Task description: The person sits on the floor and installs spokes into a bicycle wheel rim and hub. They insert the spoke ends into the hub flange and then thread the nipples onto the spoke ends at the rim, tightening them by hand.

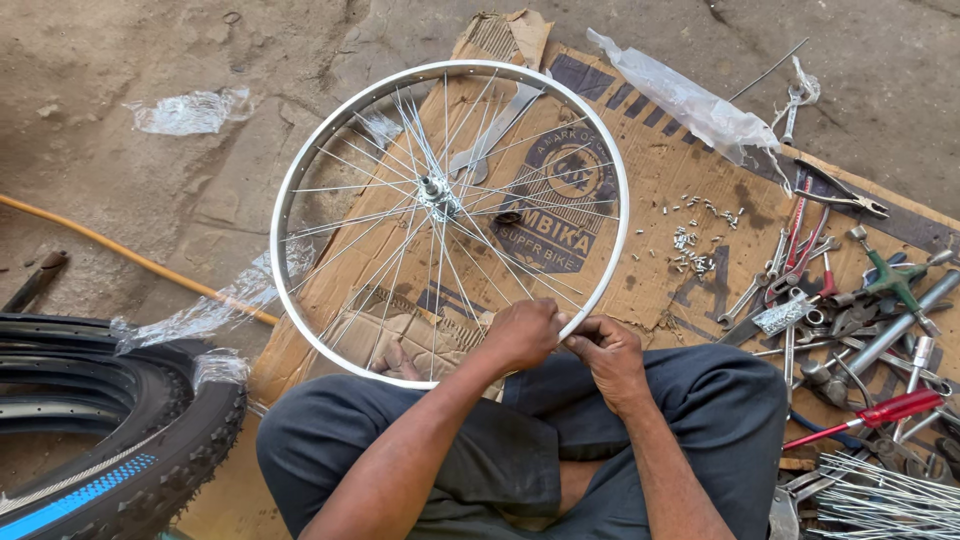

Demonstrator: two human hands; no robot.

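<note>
Sitting cross-legged, you rest the silver wheel rim [300, 180] on flattened cardboard [660, 230], its near edge at your knees so the spokes [480, 250] stay within reach. Your left hand [522, 333] closes around the rim; your right hand [610, 352] pinches at a spoke end. No tray holds the tools [850, 320]; spoke nipples [695, 250] lie loose on the cardboard.

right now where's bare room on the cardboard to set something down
Bare cardboard lies between the wheel rim and the small loose nipples. The tool pile on the right is crowded; the spoke bundle fills the lower right.
</note>
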